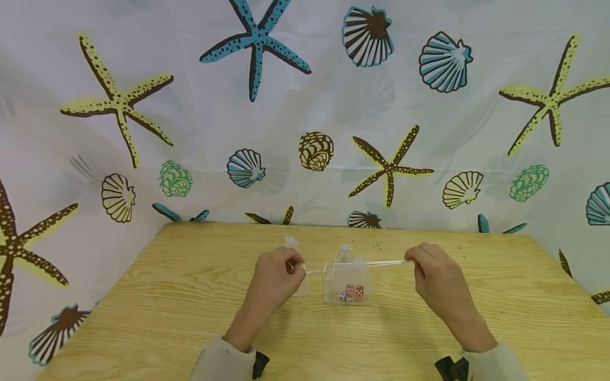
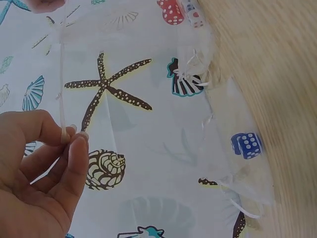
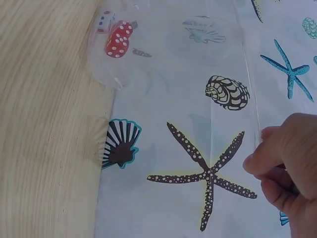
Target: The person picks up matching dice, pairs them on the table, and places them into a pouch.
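Observation:
Between the two hands, a sheer white drawstring pouch (image 1: 333,283) holds red dice (image 1: 359,291) and white dice (image 1: 341,296). Its white cord (image 1: 388,263) is drawn out taut to both sides. My left hand (image 1: 276,276) pinches one end between thumb and fingertips, as the left wrist view shows up close. On the other side, my right hand (image 1: 440,280) pinches the opposite end with thumb and forefinger. Partly hidden behind the left hand lies another sheer pouch (image 1: 302,288); in the left wrist view, blue dice (image 2: 246,145) show inside a pouch.
Behind the middle pouch, the gathered top (image 1: 345,250) of a further pouch shows, with a loop of cord. Everything rests on a wood-grain table (image 1: 190,301). A white curtain (image 1: 305,114) printed with starfish and shells borders its back and sides.

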Demonstrator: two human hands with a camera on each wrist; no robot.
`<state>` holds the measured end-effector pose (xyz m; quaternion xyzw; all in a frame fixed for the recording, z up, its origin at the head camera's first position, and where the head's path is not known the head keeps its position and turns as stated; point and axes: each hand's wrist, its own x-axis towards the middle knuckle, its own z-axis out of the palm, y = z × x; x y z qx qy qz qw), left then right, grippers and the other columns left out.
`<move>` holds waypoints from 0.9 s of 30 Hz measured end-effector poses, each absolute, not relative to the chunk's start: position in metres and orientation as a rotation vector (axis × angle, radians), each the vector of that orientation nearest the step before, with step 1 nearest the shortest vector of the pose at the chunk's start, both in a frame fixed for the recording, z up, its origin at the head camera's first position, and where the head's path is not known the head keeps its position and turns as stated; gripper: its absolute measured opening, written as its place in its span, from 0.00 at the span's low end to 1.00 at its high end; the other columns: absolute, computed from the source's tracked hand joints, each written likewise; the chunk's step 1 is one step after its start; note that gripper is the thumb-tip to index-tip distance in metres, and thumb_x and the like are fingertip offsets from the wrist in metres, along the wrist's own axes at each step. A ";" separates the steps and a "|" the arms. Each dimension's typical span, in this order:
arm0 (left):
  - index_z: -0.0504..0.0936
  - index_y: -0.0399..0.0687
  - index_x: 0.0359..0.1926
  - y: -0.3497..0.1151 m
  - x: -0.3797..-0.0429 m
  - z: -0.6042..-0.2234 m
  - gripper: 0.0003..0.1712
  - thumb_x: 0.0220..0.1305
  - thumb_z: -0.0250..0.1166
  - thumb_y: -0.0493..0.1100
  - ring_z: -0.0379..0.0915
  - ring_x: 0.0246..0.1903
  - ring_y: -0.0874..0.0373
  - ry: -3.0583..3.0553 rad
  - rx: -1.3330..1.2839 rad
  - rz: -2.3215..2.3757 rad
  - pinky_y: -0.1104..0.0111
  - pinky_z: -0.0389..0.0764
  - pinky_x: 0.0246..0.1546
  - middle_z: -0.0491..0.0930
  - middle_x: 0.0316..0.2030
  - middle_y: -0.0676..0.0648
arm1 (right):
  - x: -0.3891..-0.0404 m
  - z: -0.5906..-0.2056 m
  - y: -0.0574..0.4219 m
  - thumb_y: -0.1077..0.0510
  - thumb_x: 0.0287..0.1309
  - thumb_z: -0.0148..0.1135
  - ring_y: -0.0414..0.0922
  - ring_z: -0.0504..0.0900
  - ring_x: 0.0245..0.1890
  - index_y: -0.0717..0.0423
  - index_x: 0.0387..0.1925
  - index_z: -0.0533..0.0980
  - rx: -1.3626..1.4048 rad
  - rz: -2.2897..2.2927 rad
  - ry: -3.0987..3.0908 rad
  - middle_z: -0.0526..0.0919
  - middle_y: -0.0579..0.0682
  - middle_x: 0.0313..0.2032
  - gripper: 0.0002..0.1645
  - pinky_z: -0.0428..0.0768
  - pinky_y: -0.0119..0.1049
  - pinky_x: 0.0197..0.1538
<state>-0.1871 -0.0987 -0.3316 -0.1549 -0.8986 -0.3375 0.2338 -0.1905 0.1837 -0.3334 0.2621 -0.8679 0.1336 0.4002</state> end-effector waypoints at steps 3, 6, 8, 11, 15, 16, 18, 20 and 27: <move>0.82 0.45 0.24 -0.100 -0.189 -0.332 0.08 0.48 0.58 0.31 0.65 0.18 0.67 -2.472 -0.425 -0.922 0.75 0.69 0.20 0.76 0.20 0.52 | -0.191 -0.332 0.186 0.79 0.37 0.59 0.43 0.73 0.24 0.58 0.25 0.76 0.652 0.337 -2.199 0.75 0.48 0.23 0.15 0.74 0.34 0.25; 0.82 0.45 0.24 -0.099 -0.189 -0.331 0.08 0.48 0.58 0.31 0.66 0.18 0.67 -2.478 -0.429 -0.905 0.75 0.69 0.20 0.76 0.20 0.52 | -0.190 -0.331 0.187 0.78 0.37 0.59 0.43 0.73 0.23 0.58 0.25 0.76 0.648 0.335 -2.204 0.75 0.48 0.23 0.15 0.74 0.34 0.25; 0.82 0.44 0.24 -0.098 -0.189 -0.330 0.08 0.48 0.58 0.31 0.65 0.18 0.66 -2.471 -0.431 -0.890 0.75 0.69 0.19 0.76 0.20 0.52 | -0.190 -0.331 0.187 0.78 0.38 0.59 0.43 0.73 0.24 0.57 0.25 0.76 0.643 0.340 -2.210 0.75 0.48 0.23 0.15 0.74 0.34 0.25; 0.81 0.44 0.24 -0.096 -0.187 -0.330 0.08 0.48 0.58 0.31 0.65 0.18 0.66 -2.462 -0.440 -0.880 0.75 0.69 0.20 0.76 0.20 0.51 | -0.188 -0.330 0.189 0.78 0.37 0.59 0.43 0.73 0.24 0.58 0.24 0.76 0.638 0.349 -2.211 0.75 0.48 0.23 0.15 0.74 0.34 0.25; 0.81 0.44 0.25 -0.093 -0.185 -0.330 0.07 0.49 0.58 0.31 0.66 0.18 0.67 -2.447 -0.460 -0.869 0.76 0.69 0.20 0.76 0.21 0.51 | -0.185 -0.328 0.192 0.79 0.36 0.59 0.43 0.72 0.23 0.58 0.24 0.76 0.621 0.353 -2.202 0.75 0.49 0.22 0.15 0.74 0.35 0.24; 0.81 0.44 0.25 -0.092 -0.185 -0.329 0.07 0.50 0.58 0.32 0.66 0.18 0.67 -2.441 -0.462 -0.868 0.76 0.69 0.20 0.77 0.21 0.51 | -0.185 -0.327 0.192 0.79 0.36 0.60 0.43 0.73 0.22 0.58 0.23 0.76 0.617 0.351 -2.198 0.75 0.49 0.22 0.15 0.74 0.35 0.25; 0.82 0.44 0.25 -0.090 -0.185 -0.328 0.07 0.50 0.58 0.32 0.66 0.18 0.67 -2.416 -0.461 -0.849 0.76 0.69 0.20 0.77 0.21 0.51 | -0.185 -0.324 0.194 0.78 0.36 0.60 0.43 0.73 0.22 0.59 0.24 0.76 0.617 0.340 -2.193 0.75 0.49 0.22 0.14 0.75 0.35 0.25; 0.83 0.45 0.26 -0.089 -0.184 -0.325 0.08 0.50 0.58 0.32 0.66 0.17 0.67 -2.397 -0.460 -0.828 0.76 0.70 0.20 0.78 0.21 0.52 | -0.186 -0.321 0.196 0.78 0.37 0.61 0.43 0.73 0.22 0.60 0.25 0.77 0.620 0.327 -2.188 0.75 0.50 0.22 0.13 0.75 0.34 0.25; 0.84 0.44 0.27 -0.081 -0.185 -0.317 0.08 0.51 0.58 0.33 0.69 0.19 0.65 -2.385 -0.507 -0.797 0.76 0.71 0.22 0.80 0.22 0.50 | -0.184 -0.316 0.207 0.77 0.36 0.60 0.42 0.72 0.22 0.59 0.22 0.79 0.630 0.281 -2.171 0.73 0.48 0.21 0.12 0.75 0.34 0.23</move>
